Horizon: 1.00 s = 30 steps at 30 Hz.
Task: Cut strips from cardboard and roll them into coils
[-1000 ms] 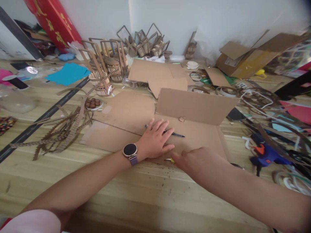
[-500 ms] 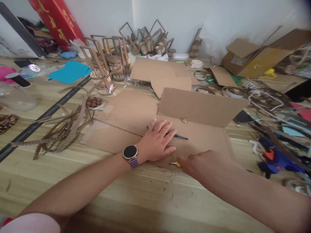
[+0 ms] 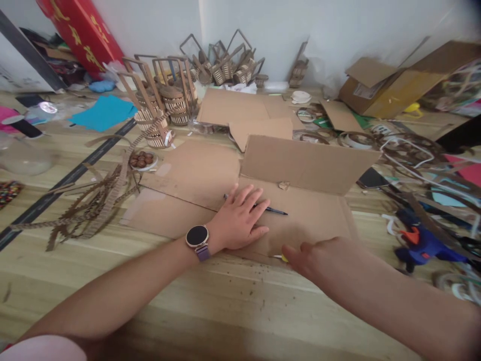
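A large folded cardboard sheet [image 3: 319,215] lies on the wooden table, with one flap standing up at its back. My left hand [image 3: 240,218] rests flat on it, fingers spread, over a dark pen [image 3: 277,211] whose middle is covered by the fingers. At the near edge of the cardboard, my right hand [image 3: 319,258] is closed around a yellow-handled utility knife [image 3: 284,258]. Only its blade and a bit of yellow show; the rest is hidden in the fist. The blade points left along the edge.
Brown woven strips [image 3: 101,200] and a small dish of brown nuts [image 3: 143,160] lie on the left. Small woven baskets [image 3: 150,128] stand behind. A blue glue gun [image 3: 424,245] sits at the right, near coiled strips and a white cable. An open carton [image 3: 398,87] is at the back right.
My right hand has slid a little to the right along the cardboard's near edge with the knife. My left hand stays pressed on the sheet. The whole view has shifted slightly.
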Each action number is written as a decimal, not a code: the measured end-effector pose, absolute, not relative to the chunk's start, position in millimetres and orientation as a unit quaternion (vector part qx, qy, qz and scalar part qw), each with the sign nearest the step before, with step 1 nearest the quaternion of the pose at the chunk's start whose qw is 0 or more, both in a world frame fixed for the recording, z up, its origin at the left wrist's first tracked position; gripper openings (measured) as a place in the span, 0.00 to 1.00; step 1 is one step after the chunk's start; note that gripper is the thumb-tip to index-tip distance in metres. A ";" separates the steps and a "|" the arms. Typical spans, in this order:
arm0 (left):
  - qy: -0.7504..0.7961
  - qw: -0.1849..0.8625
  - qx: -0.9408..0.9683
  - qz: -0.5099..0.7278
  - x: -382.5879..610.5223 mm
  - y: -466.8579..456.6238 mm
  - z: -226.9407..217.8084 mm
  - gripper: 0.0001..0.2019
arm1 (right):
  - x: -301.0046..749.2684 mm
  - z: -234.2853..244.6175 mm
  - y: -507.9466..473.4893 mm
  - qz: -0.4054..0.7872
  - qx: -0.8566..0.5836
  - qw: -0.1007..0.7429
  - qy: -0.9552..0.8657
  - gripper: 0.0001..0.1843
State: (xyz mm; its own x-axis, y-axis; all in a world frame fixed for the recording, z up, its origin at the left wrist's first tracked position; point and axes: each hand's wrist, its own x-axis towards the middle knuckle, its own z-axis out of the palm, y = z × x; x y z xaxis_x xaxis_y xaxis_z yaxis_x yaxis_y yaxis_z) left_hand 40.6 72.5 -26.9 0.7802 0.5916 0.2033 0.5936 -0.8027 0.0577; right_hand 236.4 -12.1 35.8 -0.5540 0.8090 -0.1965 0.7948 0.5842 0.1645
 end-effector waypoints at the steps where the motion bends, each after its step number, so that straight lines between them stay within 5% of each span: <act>1: -0.314 0.005 -0.943 -0.106 40.6 72.6 -27.0 0.31 | 238.1 35.9 -13.6 0.027 0.456 0.126 0.881 0.13; 13: -0.314 0.009 -0.945 -0.094 41.2 72.2 -25.3 0.30 | 240.6 52.9 -15.8 0.011 0.429 0.219 0.876 0.19; 30: -0.310 0.011 -0.945 -0.103 40.2 72.4 -26.8 0.30 | 251.3 56.1 -17.7 0.009 0.424 0.233 0.875 0.18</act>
